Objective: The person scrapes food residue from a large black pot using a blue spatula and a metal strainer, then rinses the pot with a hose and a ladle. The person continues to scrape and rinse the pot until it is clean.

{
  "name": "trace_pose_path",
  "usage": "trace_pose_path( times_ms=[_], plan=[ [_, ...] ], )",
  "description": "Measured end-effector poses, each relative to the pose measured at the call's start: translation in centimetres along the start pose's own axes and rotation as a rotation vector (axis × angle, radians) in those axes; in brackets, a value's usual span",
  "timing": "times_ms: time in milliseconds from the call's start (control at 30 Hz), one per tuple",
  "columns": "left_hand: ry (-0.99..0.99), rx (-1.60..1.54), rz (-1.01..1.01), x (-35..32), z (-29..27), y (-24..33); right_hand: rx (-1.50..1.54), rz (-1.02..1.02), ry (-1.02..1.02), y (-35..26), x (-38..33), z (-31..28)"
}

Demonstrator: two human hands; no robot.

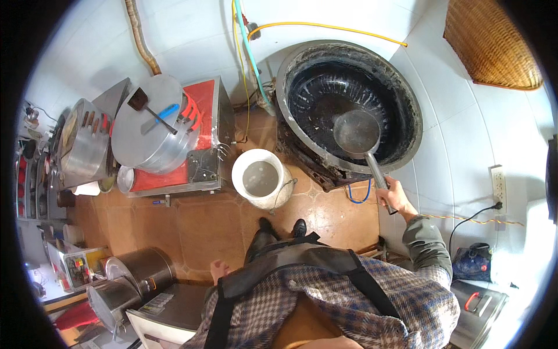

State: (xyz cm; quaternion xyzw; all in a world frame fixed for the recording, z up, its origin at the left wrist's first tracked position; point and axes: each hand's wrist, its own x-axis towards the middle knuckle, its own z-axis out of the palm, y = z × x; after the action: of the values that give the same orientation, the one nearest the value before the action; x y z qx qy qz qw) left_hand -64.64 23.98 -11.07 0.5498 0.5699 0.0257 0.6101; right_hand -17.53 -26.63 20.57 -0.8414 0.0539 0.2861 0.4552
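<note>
My right hand (395, 196) is wrapped round the handle of a large metal ladle (357, 132). The ladle's broad round bowl hangs over the near right part of a big black wok (317, 96), which has a thick grey rim and wet-looking dark walls. Whether the bowl touches the wok's bottom or holds liquid I cannot make out. At my left side, low beside the apron, my left hand (220, 270) hangs with nothing in it, fingers loosely apart. Between my feet and the wall stands a white bucket (238, 174) with cloudy grey liquid inside.
A steel stove with a red top (156, 182) bears a large lidded pot (136, 131), with a spatula (151, 110) lying on the lid. Metal drums (148, 270) stand at the lower left. A woven basket (491, 43) hangs at the right wall, above a power strip (498, 180).
</note>
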Motion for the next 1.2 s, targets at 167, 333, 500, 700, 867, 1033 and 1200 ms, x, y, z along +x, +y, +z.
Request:
trace_pose_path(
  times_ms=[167,333,500,700,867,1033,1200],
  plan=[
    [-0.04,-0.018,-0.075,3.1,0.6,2.3,0.03,0.083,-0.027,1.8,3.0,-2.7],
    [0.027,0.122,0.018,5.9,4.0,7.9,-0.086,0.144,-0.128,1.2,7.8,-2.8],
    [0.017,-0.057,0.08,4.8,6.9,10.7,-0.152,0.065,-0.391,-2.0,16.1,-1.9],
    [0.066,-0.484,-0.142,-0.2,9.3,3.5,0.025,0.021,-0.569,-8.0,29.5,-0.4],
    [0.023,0.36,0.174,-5.2,14.3,-2.9,0.285,0.07,-0.638,-12.6,40.6,-0.2],
    [-0.092,-0.858,-0.229,-8.5,18.1,-1.8,0.653,0.215,-0.635,-14.6,49.8,-0.9],
    [0.26,-0.16,-0.032,-8.1,18.1,1.5,0.964,0.169,-0.446,-14.4,55.5,-6.4]
  ],
)
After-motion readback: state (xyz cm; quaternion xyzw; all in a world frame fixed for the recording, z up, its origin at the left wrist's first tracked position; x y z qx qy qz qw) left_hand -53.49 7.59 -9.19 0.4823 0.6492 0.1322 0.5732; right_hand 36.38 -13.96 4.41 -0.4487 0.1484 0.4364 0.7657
